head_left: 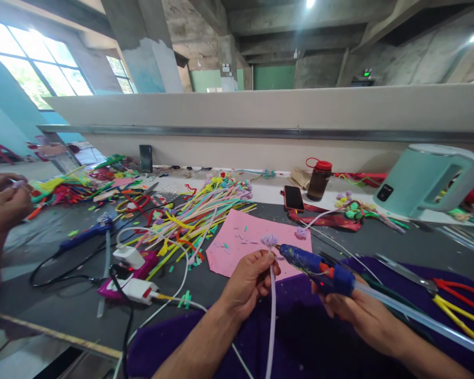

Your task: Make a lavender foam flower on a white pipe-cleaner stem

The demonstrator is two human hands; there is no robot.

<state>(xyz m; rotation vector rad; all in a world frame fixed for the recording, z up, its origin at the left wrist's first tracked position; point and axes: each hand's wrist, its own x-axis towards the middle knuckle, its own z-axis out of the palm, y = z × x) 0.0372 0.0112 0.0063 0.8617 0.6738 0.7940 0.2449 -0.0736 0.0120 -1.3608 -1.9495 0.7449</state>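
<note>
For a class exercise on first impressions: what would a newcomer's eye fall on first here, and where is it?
Probably the blue glue gun in the right hand, its nozzle close to a lilac flower on a stem held in the left hand, near the picture's centre. Next, perhaps, the colourful heap of stems left of the pink sheet, and the large mint-green kettle at far right.

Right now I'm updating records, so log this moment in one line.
left hand: grips lilac stem; right hand: holds glue gun; nozzle: close to flower; pink sheet: on table
</note>
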